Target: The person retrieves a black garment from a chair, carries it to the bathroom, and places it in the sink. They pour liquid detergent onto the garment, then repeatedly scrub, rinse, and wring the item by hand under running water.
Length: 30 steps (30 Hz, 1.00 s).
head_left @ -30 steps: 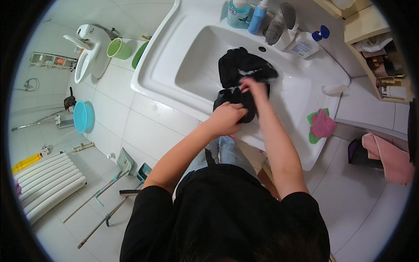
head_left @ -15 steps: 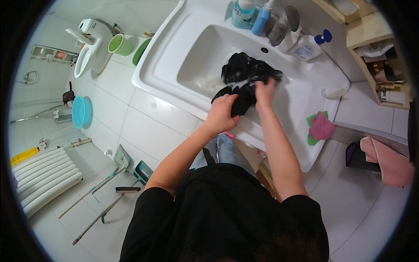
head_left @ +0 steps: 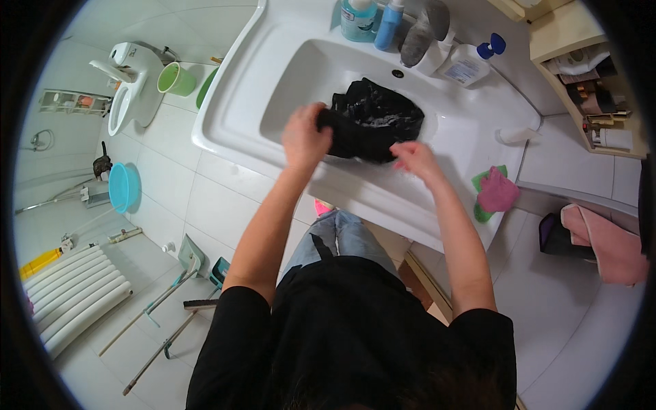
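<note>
A person stands at a white sink (head_left: 225, 130), seen from above, washing a black cloth (head_left: 372, 123). The cloth lies wet and bunched in the sink's basin, near its front wall.

Compared with a second ago, the hands have parted. Then they were pressed together on the cloth at the basin's front edge; now the left hand (head_left: 304, 140) grips the cloth's left end in a closed fist, and the right hand (head_left: 413, 156) rests at its right front edge, fingers curled loosely, touching the cloth; whether it grips is unclear. The cloth has spread wider between them. This reads as a scrub-and-stretch motion, with the washing likely midway.

At the back of the sink stand a teal bottle (head_left: 358, 17), a blue bottle (head_left: 388, 24) and a white pump bottle (head_left: 468, 63). On the sink's right front corner lies a pink rag (head_left: 497, 191) over a green one.

The room is a white-tiled bathroom. Left of the sink are a green cup (head_left: 174, 78), a toilet (head_left: 130, 82), a blue basin (head_left: 121, 187), a radiator (head_left: 68, 301), and a broom and dustpan (head_left: 198, 263) on the floor. Right of the sink are wooden shelves (head_left: 594, 89) and a pink towel (head_left: 611, 242).
</note>
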Each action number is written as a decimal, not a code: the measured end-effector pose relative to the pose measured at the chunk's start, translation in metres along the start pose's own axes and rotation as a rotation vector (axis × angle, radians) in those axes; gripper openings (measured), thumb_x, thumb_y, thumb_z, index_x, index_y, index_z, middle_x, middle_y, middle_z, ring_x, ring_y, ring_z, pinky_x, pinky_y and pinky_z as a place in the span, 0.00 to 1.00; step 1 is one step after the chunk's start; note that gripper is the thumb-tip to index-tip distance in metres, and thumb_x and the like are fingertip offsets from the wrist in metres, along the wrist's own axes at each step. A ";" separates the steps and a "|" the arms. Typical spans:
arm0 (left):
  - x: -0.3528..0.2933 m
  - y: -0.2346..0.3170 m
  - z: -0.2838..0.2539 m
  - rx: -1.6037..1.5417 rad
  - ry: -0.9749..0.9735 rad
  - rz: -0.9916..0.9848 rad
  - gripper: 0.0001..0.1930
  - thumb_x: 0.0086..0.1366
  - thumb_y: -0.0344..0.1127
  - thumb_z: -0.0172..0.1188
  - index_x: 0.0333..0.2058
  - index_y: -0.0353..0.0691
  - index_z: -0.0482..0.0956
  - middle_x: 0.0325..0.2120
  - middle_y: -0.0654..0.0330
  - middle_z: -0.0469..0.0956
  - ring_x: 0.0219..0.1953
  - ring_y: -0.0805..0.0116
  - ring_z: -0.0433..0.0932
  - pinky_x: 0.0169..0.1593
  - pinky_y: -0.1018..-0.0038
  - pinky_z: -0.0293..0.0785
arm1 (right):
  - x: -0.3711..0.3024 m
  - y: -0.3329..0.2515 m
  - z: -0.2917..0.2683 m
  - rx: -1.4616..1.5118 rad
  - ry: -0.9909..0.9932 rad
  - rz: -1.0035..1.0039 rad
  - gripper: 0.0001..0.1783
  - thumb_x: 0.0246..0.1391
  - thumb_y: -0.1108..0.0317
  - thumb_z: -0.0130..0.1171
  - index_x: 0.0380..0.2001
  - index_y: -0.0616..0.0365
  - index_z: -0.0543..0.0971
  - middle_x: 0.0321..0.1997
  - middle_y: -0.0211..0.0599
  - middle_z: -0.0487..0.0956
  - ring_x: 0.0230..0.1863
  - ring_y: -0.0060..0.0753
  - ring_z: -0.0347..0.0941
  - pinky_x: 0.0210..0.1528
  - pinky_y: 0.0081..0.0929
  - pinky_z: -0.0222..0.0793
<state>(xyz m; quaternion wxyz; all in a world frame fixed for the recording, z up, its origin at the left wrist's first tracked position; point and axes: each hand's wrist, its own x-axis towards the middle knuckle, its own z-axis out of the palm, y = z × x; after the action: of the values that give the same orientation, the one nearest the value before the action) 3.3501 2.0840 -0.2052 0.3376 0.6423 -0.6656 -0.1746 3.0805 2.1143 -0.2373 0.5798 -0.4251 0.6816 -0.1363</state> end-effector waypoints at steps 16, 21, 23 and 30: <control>-0.041 0.016 0.005 -0.111 -0.475 0.329 0.24 0.42 0.25 0.60 0.44 0.42 0.79 0.38 0.55 0.76 0.46 0.52 0.74 0.52 0.61 0.70 | -0.006 -0.169 -0.073 0.593 0.207 -0.779 0.13 0.59 0.77 0.46 0.45 0.64 0.76 0.33 0.35 0.78 0.30 0.26 0.73 0.35 0.20 0.70; -0.055 0.043 -0.019 -0.377 -0.504 0.314 0.24 0.44 0.29 0.63 0.44 0.44 0.77 0.36 0.55 0.75 0.43 0.51 0.74 0.48 0.61 0.71 | 0.052 -0.059 0.008 -0.807 0.331 -1.248 0.25 0.50 0.80 0.50 0.52 0.49 0.74 0.51 0.31 0.78 0.58 0.39 0.72 0.60 0.39 0.63; -0.056 0.043 -0.027 -0.414 -0.497 0.265 0.23 0.45 0.29 0.62 0.45 0.43 0.78 0.36 0.54 0.77 0.42 0.50 0.76 0.48 0.61 0.73 | 0.071 -0.027 0.025 -0.863 0.268 -0.964 0.24 0.56 0.67 0.50 0.57 0.48 0.72 0.65 0.30 0.68 0.67 0.39 0.61 0.66 0.53 0.51; -0.048 -0.004 -0.015 -0.539 0.079 -0.399 0.16 0.58 0.29 0.57 0.47 0.35 0.76 0.34 0.50 0.81 0.38 0.64 0.80 0.45 0.71 0.74 | 0.030 0.018 0.063 -0.834 0.288 -0.118 0.32 0.62 0.42 0.44 0.62 0.50 0.69 0.70 0.40 0.61 0.68 0.48 0.56 0.66 0.59 0.49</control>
<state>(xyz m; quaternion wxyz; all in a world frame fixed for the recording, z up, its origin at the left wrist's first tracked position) 3.3599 2.1335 -0.2081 0.4801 0.6538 -0.4428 -0.3820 3.1312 2.1226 -0.2879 0.2491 -0.6373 0.7268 0.0597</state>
